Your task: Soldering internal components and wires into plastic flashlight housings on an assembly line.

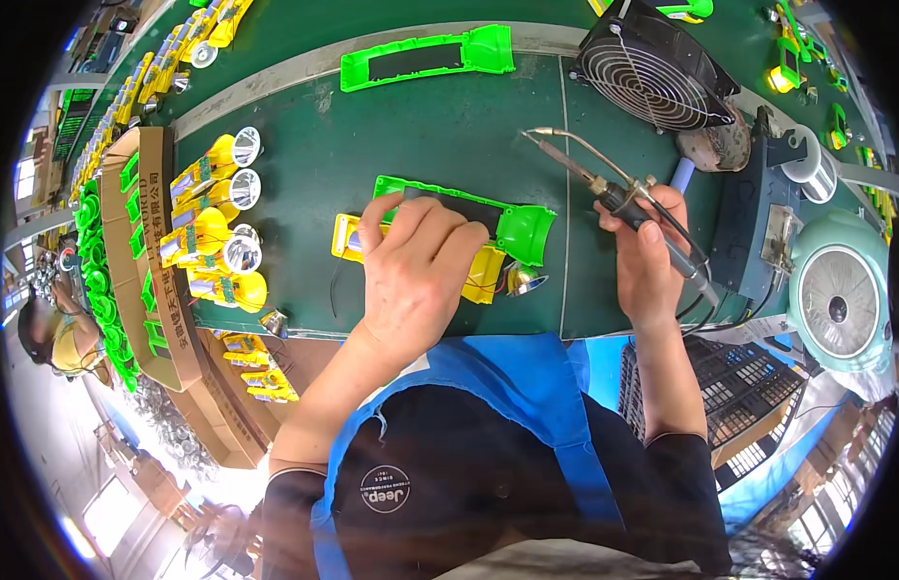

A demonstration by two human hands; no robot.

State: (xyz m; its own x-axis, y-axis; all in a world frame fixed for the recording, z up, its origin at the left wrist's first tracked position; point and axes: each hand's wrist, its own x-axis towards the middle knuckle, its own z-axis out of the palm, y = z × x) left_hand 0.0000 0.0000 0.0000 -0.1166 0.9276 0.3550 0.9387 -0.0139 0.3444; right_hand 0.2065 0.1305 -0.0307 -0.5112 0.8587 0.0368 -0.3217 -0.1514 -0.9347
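Just left of the bench's middle, my left hand (409,275) lies closed over a green plastic casing (527,232) and a yellow lamp housing (484,273), its fingertips curled onto them. That hand hides much of both parts. A small shiny reflector (527,281) with thin wires sits at the housing's right end. To the right, my right hand (652,256) grips a soldering iron (623,203) with a thin curved metal tube fixed alongside it. The iron's tip points up and left, above the bench and apart from the casing.
A second green casing (488,50) lies at the far side. Yellow lamp assemblies (210,237) with reflectors line the left, beside a cardboard box (164,290). On the right stand a black fan (652,77), a dark box unit (754,217), a wire spool (810,159) and a pale-green fan (838,290).
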